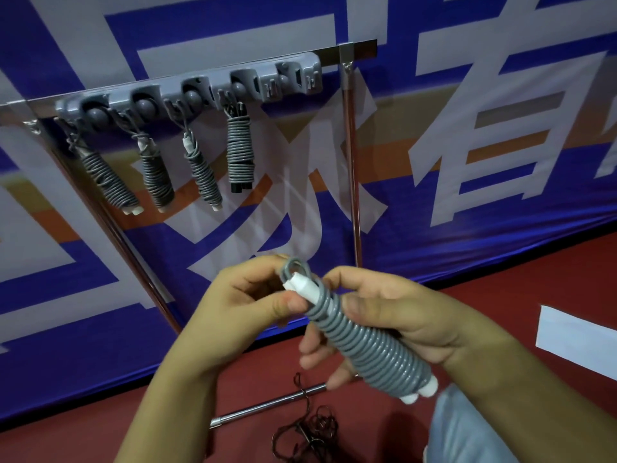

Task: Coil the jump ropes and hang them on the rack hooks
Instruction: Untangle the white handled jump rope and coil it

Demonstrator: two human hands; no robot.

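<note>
Right hand (394, 315) grips coiled rope (364, 345) — left hand (247, 302) pinches its loop end (fingertips partly hidden).

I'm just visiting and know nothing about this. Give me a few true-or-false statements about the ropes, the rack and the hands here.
1. Four coiled ropes hang on the rack. True.
2. Both hands hold one grey coiled rope. True.
3. The held rope has black handles. False: its handles are white.
4. The rack's rightmost hook holds a rope. False: it is bare.
5. A dark loose rope lies on the red floor. True.
6. The left hand hangs idle. False: it pinches the coil's top end, while the right hand grips the middle.
</note>
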